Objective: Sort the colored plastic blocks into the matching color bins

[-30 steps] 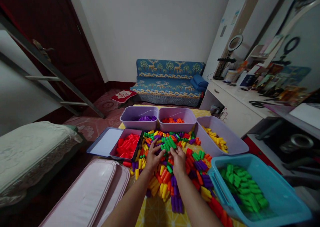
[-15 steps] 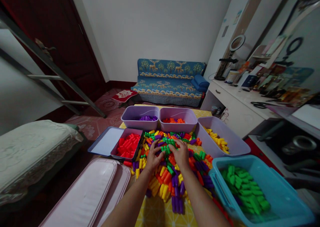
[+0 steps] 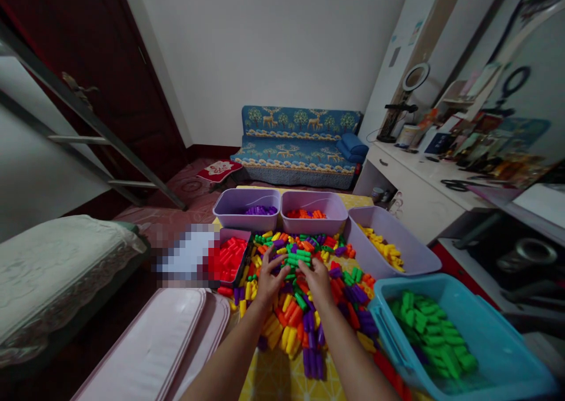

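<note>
Two bare hands frame a cluster of green pieces (image 3: 299,258) over a mixed pile (image 3: 289,312).
The left hand (image 3: 268,278) curves with thumb and fingers parted at the cluster's left end, and the right hand (image 3: 318,280) has its fingertips at the right end; whether either grips firmly, I cannot tell. The cluster sits above the middle of the pile. Left of the pile stands a box (image 3: 226,234) of red pieces (image 3: 233,255); beyond it, two lilac bins (image 3: 315,222) hold mostly purple and orange ones. Right of the pile are another lilac bin (image 3: 375,267) with yellow pieces (image 3: 384,248) and, nearer, a teal bin (image 3: 494,342) of green ones. Pink lids (image 3: 145,342) lie to its near left.
</note>
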{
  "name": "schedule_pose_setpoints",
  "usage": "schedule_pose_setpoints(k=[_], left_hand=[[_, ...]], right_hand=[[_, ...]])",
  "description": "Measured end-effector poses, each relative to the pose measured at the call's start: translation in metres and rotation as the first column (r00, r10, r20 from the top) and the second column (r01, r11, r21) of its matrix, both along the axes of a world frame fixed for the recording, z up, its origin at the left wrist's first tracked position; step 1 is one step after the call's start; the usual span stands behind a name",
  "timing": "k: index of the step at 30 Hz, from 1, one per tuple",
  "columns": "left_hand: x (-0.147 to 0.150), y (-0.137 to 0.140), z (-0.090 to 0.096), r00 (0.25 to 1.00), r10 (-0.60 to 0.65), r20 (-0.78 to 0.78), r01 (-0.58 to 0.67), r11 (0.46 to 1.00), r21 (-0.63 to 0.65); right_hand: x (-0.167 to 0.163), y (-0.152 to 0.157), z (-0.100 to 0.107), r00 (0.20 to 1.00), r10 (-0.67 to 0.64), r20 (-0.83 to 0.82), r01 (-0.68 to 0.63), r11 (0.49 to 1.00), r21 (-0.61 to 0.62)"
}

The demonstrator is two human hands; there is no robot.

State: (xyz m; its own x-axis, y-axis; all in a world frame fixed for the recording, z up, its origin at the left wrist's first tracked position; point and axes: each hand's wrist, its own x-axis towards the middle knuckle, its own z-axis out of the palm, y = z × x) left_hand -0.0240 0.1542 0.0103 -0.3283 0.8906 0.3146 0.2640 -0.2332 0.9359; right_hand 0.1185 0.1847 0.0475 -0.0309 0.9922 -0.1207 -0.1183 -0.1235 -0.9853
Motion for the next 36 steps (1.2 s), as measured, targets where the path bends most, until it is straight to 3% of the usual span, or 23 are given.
schedule_pose_setpoints(k=[4,11,14,18,21,24,28,34,36], left_hand=[[0.0,0.003,-0.004,0.999,-0.024,-0.026,0.024,1.0,0.001],[-0.001,0.004,0.0,0.997,-0.066,-0.032,0.066,0.998,-0.012],[-0.001,0.005,0.0,1.0,-0.022,0.006,0.022,0.999,-0.034],[0.0,0.004,0.0,0.998,-0.043,-0.036,0.041,0.997,-0.062],[0.001,0.003,0.001,0.997,-0.051,-0.064,0.047,0.997,-0.062],[0.001,0.003,0.002,0.996,-0.049,-0.078,0.045,0.997,-0.055],[0.001,0.004,0.001,0.995,-0.036,-0.09,0.031,0.998,-0.048],[0.001,0.004,0.0,0.995,-0.038,-0.097,0.033,0.998,-0.055],[0.001,0.004,0.0,0.994,-0.036,-0.099,0.031,0.998,-0.055]], right_hand=[[0.002,0.002,-0.007,0.987,0.09,0.133,-0.103,0.99,0.093],[0.012,0.005,-0.008,0.97,0.125,0.209,-0.145,0.986,0.082],[0.021,0.004,-0.001,0.979,0.016,0.202,-0.036,0.995,0.095],[0.033,0.0,0.02,0.971,-0.241,-0.015,0.241,0.966,0.089],[0.046,0.0,0.037,0.832,-0.482,-0.274,0.523,0.846,0.101],[0.066,0.004,0.044,0.672,-0.602,-0.431,0.686,0.725,0.058],[0.091,0.008,0.039,0.601,-0.652,-0.462,0.74,0.673,0.013],[0.101,0.01,0.035,0.549,-0.69,-0.471,0.746,0.659,-0.097],[0.096,0.01,0.035,0.563,-0.678,-0.472,0.718,0.684,-0.126]])
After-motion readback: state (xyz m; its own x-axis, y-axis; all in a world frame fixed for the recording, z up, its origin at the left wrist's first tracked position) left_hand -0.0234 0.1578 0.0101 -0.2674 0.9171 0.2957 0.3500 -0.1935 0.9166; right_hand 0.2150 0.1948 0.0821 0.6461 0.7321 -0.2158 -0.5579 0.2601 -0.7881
